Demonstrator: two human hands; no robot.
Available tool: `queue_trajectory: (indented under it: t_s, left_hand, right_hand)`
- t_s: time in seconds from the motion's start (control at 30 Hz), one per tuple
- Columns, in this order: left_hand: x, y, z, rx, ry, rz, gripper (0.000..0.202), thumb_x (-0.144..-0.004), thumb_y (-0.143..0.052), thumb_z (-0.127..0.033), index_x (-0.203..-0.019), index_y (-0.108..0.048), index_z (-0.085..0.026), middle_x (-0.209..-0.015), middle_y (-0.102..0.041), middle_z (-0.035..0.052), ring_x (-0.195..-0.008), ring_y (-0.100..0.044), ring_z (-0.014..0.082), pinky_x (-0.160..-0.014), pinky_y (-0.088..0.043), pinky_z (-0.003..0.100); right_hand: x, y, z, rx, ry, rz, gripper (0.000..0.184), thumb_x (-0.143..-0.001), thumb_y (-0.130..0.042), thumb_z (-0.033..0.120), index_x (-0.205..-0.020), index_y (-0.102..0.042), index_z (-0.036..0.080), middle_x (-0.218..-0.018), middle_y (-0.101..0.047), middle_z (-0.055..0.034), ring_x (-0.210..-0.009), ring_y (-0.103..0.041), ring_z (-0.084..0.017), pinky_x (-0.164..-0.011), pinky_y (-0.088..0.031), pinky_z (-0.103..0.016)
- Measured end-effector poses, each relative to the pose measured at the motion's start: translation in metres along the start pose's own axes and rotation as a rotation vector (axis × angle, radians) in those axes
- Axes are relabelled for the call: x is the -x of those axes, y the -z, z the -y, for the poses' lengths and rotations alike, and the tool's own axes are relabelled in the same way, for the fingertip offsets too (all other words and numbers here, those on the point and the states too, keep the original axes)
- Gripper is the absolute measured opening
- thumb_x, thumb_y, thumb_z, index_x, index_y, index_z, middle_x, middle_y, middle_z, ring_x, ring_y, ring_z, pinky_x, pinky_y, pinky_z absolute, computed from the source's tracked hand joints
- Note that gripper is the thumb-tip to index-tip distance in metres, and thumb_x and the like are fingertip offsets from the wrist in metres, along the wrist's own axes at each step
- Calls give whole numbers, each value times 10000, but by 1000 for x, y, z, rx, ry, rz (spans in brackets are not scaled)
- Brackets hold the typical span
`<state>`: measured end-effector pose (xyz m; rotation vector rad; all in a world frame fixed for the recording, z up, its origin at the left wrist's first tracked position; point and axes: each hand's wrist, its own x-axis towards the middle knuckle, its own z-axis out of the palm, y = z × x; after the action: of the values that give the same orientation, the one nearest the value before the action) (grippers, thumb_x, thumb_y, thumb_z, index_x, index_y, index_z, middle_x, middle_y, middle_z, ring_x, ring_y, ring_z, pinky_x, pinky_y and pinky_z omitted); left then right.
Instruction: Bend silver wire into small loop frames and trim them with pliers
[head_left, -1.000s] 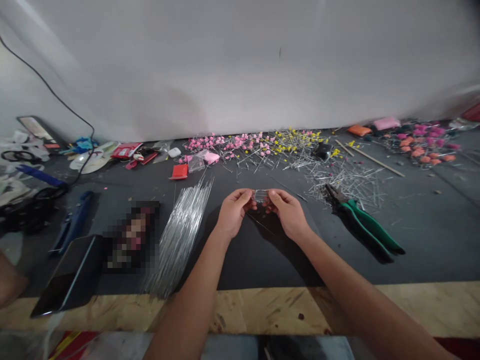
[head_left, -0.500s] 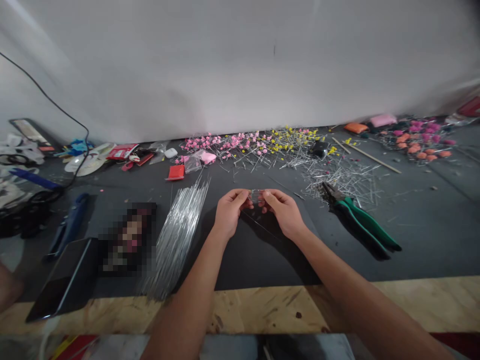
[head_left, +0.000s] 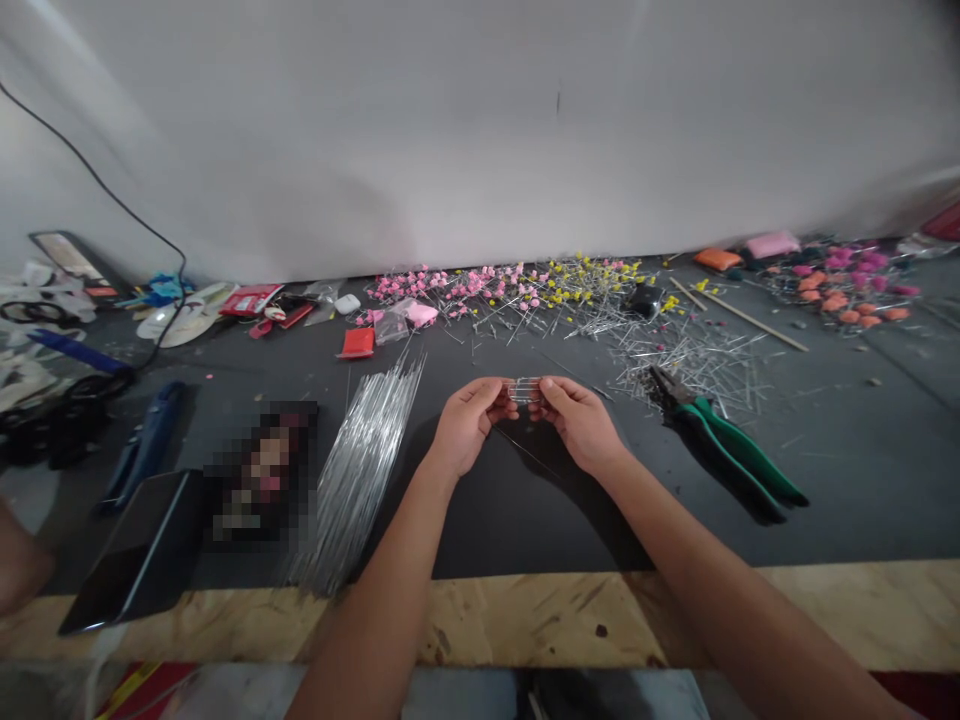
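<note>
Between my two hands, a small row of several short silvery wires [head_left: 524, 390] lies side by side. My left hand [head_left: 471, 420] pinches their left ends between thumb and fingers. At the right ends, my right hand [head_left: 581, 422] is closed in the same way. Both hands are held over the dark table surface [head_left: 517, 520]. One thin long wire [head_left: 529, 451] slants down to the right from beneath my left hand. Left of my forearm lies a thick bundle of straight silver wires [head_left: 367, 450]. Green-handled pliers [head_left: 739, 450] rest on the right.
Along the wall lie pink-tipped wires [head_left: 450, 287], yellow-tipped wires [head_left: 592, 280] and orange and magenta pieces [head_left: 844, 290]. Loose wires [head_left: 697, 355] are heaped behind the pliers. A black phone [head_left: 135, 550] and a blue tool [head_left: 146, 445] are at left, near another person's arm [head_left: 19, 560].
My hands have drawn slightly apart, so more of the wires shows between the fingertips. The camera view has shifted a little.
</note>
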<state>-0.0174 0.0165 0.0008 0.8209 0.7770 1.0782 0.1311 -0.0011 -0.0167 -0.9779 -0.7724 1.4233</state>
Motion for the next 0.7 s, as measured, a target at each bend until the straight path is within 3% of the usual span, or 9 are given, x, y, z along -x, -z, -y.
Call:
queue_trajectory:
  t_s: [0.1,0.27,0.4,0.7]
  left_hand:
    - [0,-2,2,-10,-24,13,210,-734,-623,-310,-819,-651,-119,-711,-622,40,-642,-566,108,-653,-461,260]
    - [1,-17,12,-25,-124,-98,192,-666,-693,-264,-814,-624,-163,-759,-621,-3,-670,-562,98,-673,-446,257]
    - [4,-27,17,-33,-183,-137,156,-693,-666,-265,-810,-617,-176,-755,-621,-9,-680,-567,104,-664,-445,255]
    - [1,-21,11,-78,-217,-198,113,-681,-644,-252,-739,-598,-167,-720,-607,-10,-667,-564,104,-656,-440,243]
  right_hand:
    - [0,0,0,-26,3,7,243,-685,-663,423,-773,-674,197,-710,-635,-2,-636,-553,-122,-610,-461,-276]
    - [1,-1,1,-62,-1,40,217,-715,-643,411,-787,-669,208,-712,-649,0,-645,-575,-130,-617,-454,-279]
    - [5,-1,1,-43,9,48,219,-722,-632,416,-803,-670,216,-723,-662,-6,-642,-586,-144,-635,-456,-298]
    - [7,-3,-1,183,60,63,194,-707,-635,375,-841,-684,244,-789,-650,20,-698,-546,-118,-707,-429,-263]
